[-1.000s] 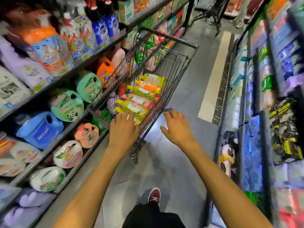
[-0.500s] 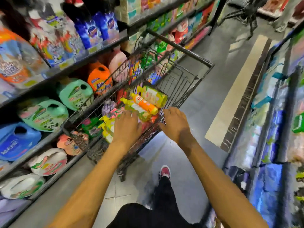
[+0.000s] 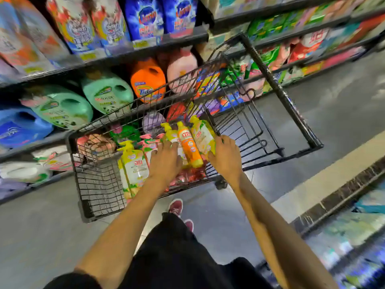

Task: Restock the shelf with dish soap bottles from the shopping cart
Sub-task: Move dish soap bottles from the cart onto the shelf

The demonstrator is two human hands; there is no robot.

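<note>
At frame centre: both hands down in the shopping cart.
Left hand curls over a yellow-capped bottle; right hand grips a pale bottle; orange bottle lies between them. Shelf runs across upper left.

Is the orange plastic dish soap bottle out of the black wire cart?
No, the orange bottle lies in the cart, between left hand and right hand.

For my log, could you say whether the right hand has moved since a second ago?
Yes: the right hand went forward into the black wire cart, gripping a pale yellow soap bottle.
</note>
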